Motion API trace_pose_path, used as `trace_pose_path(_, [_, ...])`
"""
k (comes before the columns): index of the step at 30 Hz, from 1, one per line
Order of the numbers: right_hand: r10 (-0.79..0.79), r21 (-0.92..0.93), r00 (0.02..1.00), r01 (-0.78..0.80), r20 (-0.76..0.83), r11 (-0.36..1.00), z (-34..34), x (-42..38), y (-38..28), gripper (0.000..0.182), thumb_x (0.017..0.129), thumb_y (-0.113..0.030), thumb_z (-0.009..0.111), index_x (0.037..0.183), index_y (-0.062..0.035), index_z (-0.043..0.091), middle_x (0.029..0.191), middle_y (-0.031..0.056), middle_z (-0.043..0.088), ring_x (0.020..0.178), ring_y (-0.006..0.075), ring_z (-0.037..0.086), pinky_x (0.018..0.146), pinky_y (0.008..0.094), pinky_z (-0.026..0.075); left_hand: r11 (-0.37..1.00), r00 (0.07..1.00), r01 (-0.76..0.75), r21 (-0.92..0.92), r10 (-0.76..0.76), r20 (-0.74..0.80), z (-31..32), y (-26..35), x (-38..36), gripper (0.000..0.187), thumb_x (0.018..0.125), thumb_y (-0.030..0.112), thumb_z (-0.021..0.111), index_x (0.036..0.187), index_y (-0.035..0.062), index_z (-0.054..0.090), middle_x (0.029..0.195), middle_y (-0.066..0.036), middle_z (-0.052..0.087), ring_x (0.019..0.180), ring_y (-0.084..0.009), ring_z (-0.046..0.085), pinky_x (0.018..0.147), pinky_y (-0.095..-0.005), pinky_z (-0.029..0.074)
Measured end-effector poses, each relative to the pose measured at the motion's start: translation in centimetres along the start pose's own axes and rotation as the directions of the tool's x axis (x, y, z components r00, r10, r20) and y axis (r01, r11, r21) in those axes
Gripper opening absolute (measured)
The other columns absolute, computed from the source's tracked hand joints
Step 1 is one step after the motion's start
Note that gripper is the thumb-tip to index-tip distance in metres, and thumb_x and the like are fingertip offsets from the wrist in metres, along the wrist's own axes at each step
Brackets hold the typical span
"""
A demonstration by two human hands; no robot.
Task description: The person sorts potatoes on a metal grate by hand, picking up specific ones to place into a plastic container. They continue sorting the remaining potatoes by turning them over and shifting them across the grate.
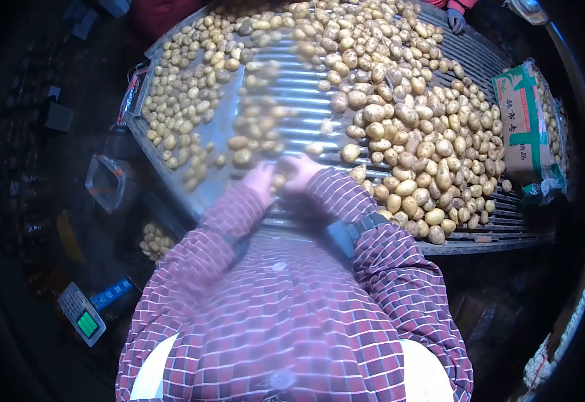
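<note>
Both my hands are close together at the near edge of a slatted metal sorting table [292,110]. My left hand [260,181] is blurred, and its fingers point forward beside some potatoes. My right hand [299,172] curves inward a little to its right, with its fingertips partly hidden. Between the two hands lie one or more potatoes [278,181]; whether they are gripped is not clear. Just beyond, blurred potatoes [259,124] lie on the slats. A large heap of potatoes [406,134] covers the right side, and more potatoes [185,94] are spread on the left.
A printed cardboard box [522,127] stands at the right edge. At the far edge are a co-worker's gloved hand [456,21] and another person's red clothing [168,17]. A scale display [85,320], a plastic bag [107,184] and more potatoes [156,242] are at lower left.
</note>
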State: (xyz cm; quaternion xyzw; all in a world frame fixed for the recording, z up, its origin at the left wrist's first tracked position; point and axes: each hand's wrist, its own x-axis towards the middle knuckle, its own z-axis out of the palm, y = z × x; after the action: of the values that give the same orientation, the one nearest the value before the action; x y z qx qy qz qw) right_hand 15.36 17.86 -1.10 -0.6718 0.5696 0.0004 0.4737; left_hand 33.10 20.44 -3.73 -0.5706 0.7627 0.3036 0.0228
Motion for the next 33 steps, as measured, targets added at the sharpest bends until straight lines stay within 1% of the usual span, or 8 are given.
trace_pose_path(3, [-0.124, 0.535, 0.991, 0.08, 0.047, 0.841, 1.9, 3.1, 3.8, 0.07, 0.077, -0.031, 0.074, 0.139, -0.0106, 0.048, 0.131, 0.0141, 0.055, 0.119, 0.0251, 0.056, 0.102, 0.0367, 0.045, 0.835, 0.996, 0.023, -0.55, -0.069, -0.063, 2.6, -3.0, 1.2, 0.061, 0.074, 0.014, 0.075, 0.128, 0.0041, 0.048, 0.122, -0.017, 0.055, 0.109, -0.0298, 0.06, 0.093, -0.0414, 0.051])
trace_pose_path(9, [-0.104, 0.53, 0.941, 0.27, -0.322, 0.804, 3.0, 1.2, 0.2, 0.052, 0.085, -0.032, 0.066, 0.132, -0.0118, 0.056, 0.131, 0.017, 0.055, 0.121, 0.028, 0.054, 0.102, 0.0387, 0.044, -0.223, 1.0, -0.023, -0.975, 0.013, -0.026, 0.2, -3.0, -0.1, 0.06, 0.086, 0.006, 0.062, 0.142, 0.0059, 0.04, 0.127, -0.014, 0.055, 0.115, -0.024, 0.057, 0.094, -0.0348, 0.051])
trace_pose_path(13, [-0.329, -0.154, 0.766, 0.293, -0.552, 0.943, 2.7, 0.0, -6.5, 0.043, 0.081, -0.031, 0.064, 0.122, -0.0174, 0.062, 0.115, 0.017, 0.059, 0.106, 0.0394, 0.055, 0.094, 0.0487, 0.046, 0.566, 0.896, -0.415, -0.712, 0.12, -0.428, 3.4, -5.5, 2.1, 0.053, 0.091, 0.013, 0.059, 0.14, 0.0046, 0.041, 0.129, -0.013, 0.054, 0.114, -0.0207, 0.057, 0.093, -0.03, 0.051])
trace_pose_path(25, [-0.644, -0.21, 0.705, 0.609, -0.297, 0.764, 5.6, 2.8, -18.1, 0.058, 0.076, -0.022, 0.074, 0.129, -0.0069, 0.057, 0.131, 0.0201, 0.053, 0.118, 0.0368, 0.054, 0.098, 0.0427, 0.048, -0.373, 0.909, -0.414, -0.831, -0.211, -0.358, -6.4, -8.3, -7.6, 0.032, 0.096, 0.026, 0.054, 0.12, 0.0045, 0.058, 0.11, -0.009, 0.062, 0.102, -0.0208, 0.061, 0.09, -0.0333, 0.05])
trace_pose_path(28, [-0.541, 0.154, 0.782, 0.603, -0.311, 0.783, 7.8, 3.9, -21.7, 0.069, 0.079, -0.022, 0.073, 0.14, -0.005, 0.047, 0.14, 0.0205, 0.045, 0.125, 0.035, 0.05, 0.103, 0.0427, 0.044, -0.259, 0.807, -0.582, -0.771, -0.3, -0.509, -8.1, -11.7, -10.8, 0.031, 0.097, 0.029, 0.053, 0.114, 0.0044, 0.062, 0.105, -0.008, 0.065, 0.099, -0.0208, 0.062, 0.089, -0.0341, 0.05])
trace_pose_path(30, [-0.6, 0.056, 0.737, 0.645, -0.312, 0.762, 9.1, 5.1, -23.1, 0.071, 0.081, -0.022, 0.072, 0.143, -0.0045, 0.042, 0.144, 0.0199, 0.042, 0.131, 0.0324, 0.045, 0.107, 0.0416, 0.039, 0.685, 0.463, -0.593, -0.423, -0.14, -0.875, -7.6, -15.8, -11.3, 0.032, 0.096, 0.031, 0.055, 0.11, 0.0048, 0.065, 0.102, -0.007, 0.066, 0.097, -0.023, 0.063, 0.089, -0.0376, 0.05])
trace_pose_path(31, [-0.536, 0.089, 0.792, 0.58, -0.292, 0.81, 9.4, 4.7, -24.4, 0.07, 0.082, -0.022, 0.072, 0.143, -0.0041, 0.043, 0.143, 0.0198, 0.043, 0.131, 0.0319, 0.044, 0.107, 0.0412, 0.039, 0.971, 0.336, -0.219, 0.097, 0.169, -0.927, -7.6, -18.2, -11.5, 0.031, 0.094, 0.032, 0.057, 0.108, 0.0052, 0.066, 0.1, -0.007, 0.066, 0.095, -0.0252, 0.064, 0.089, -0.0408, 0.05])
trace_pose_path(33, [-0.544, 0.137, 0.807, 0.581, -0.229, 0.803, 10.3, 4.8, -25.3, 0.068, 0.083, -0.021, 0.07, 0.142, -0.0036, 0.043, 0.14, 0.0191, 0.046, 0.128, 0.0306, 0.048, 0.105, 0.0403, 0.041, 0.933, 0.382, -0.358, -0.042, 0.105, -0.918, -9.6, -22.5, -13.7, 0.029, 0.089, 0.03, 0.061, 0.104, 0.0058, 0.064, 0.097, -0.008, 0.065, 0.097, -0.0298, 0.063, 0.09, -0.0487, 0.049])
